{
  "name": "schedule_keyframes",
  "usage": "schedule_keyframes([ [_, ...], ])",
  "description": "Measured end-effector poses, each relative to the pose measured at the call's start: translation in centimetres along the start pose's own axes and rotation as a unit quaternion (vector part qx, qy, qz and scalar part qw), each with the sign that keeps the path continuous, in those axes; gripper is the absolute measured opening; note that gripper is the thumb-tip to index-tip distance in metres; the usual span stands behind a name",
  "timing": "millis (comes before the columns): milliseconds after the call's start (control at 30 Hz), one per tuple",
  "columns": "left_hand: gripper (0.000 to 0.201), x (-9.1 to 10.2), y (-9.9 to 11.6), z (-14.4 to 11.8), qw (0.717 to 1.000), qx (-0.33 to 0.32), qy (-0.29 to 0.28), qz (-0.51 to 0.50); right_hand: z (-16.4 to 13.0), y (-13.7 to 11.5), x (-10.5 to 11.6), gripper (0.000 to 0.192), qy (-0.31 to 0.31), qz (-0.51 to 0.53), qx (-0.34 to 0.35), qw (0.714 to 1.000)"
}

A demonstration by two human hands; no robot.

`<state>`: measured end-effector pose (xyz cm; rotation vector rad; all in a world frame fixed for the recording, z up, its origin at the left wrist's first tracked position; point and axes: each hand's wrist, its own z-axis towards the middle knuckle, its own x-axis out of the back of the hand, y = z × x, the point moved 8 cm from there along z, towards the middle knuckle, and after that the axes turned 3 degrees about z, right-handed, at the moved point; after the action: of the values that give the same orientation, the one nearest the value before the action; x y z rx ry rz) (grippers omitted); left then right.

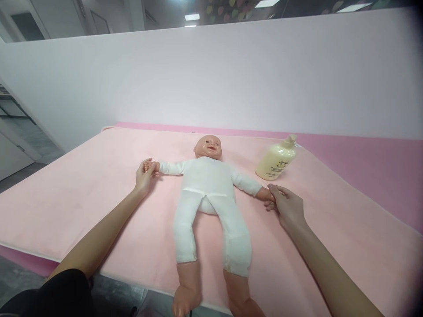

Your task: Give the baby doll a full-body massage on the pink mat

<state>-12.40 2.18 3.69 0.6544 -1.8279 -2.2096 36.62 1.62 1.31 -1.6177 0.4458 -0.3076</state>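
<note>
Pink padded mat (82, 193) meets a plain white wall (231, 75).

A training room for baby care: pink padded table (66, 193), practice doll (208, 193), lotion bottle (276, 160), white partition (231, 75).

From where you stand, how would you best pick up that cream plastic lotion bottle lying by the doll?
Probably around the wide body of the cream plastic lotion bottle, from above: it lies tilted on the pink mat, narrow pump top pointing away, sides free.
</note>
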Motion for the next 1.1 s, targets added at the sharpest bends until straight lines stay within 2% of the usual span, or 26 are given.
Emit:
schedule_keyframes([
  [167, 0.034, 0.02, -0.23, 0.30, 1.000, -0.011, 0.002, -0.001, 0.41, 0.15, 0.48, 0.030, 0.028, -0.001, 0.007, 1.000],
  [333, 0.031, 0.07, -0.25, 0.34, 1.000, 0.005, 0.009, -0.001, 0.74, 0.50, 0.83, 0.027, 0.047, 0.007, 0.020, 0.999],
  [467, 0.027, 0.01, -0.19, 0.14, 0.999, 0.031, 0.013, -0.014, 0.77, 0.31, 0.73, 0.031, 0.043, 0.030, 0.033, 0.998],
  [600, 0.021, 0.07, -0.18, 0.02, 0.998, 0.052, 0.019, -0.014, 0.66, 0.10, 0.58, 0.036, 0.027, 0.062, 0.009, 0.998],
  [767, 0.023, 0.02, 0.00, -0.04, 0.998, 0.058, 0.015, -0.013, 0.47, -0.18, 0.30, 0.038, 0.000, 0.050, 0.010, 0.999],
  [967, 0.020, -0.10, 0.34, -0.21, 0.998, 0.054, 0.019, -0.014, 0.33, -0.28, 0.40, 0.039, 0.019, 0.059, 0.032, 0.998],
  [1100, 0.019, -0.06, 0.51, -0.10, 0.999, 0.040, 0.021, -0.016, 0.47, -0.03, 0.38, 0.038, 0.024, 0.066, 0.022, 0.997],
])
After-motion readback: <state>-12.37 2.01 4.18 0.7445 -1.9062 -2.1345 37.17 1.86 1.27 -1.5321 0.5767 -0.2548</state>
